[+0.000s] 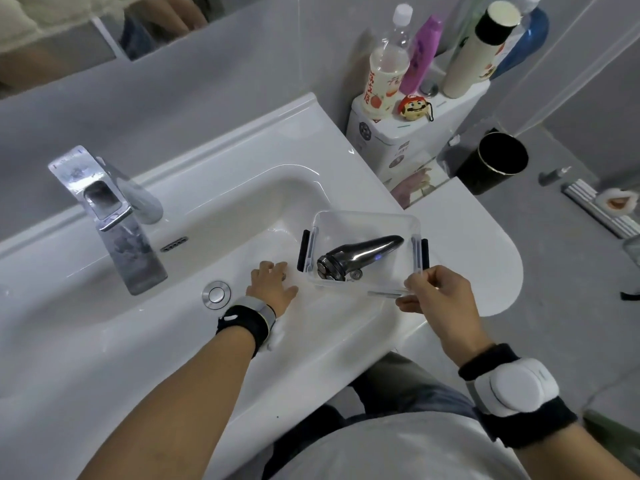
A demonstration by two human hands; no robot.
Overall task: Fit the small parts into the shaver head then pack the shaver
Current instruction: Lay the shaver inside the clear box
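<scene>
A white sink (104, 341) is seen under a chrome tap (114, 216), with a round drain (216, 294) in the basin. A clear box (363, 223) is held at its near corner by the right hand (438, 292), closed in a pinch on the rim. The shaver (360, 256) lies inside the box (head toward the basin), with a small round part (356, 274) beside the head. The left hand (273, 287) is laid open, fingers spread, on the basin floor. Bottles (384, 64) are stood on a white tank (415, 126) behind; the walls and floor are grey.
</scene>
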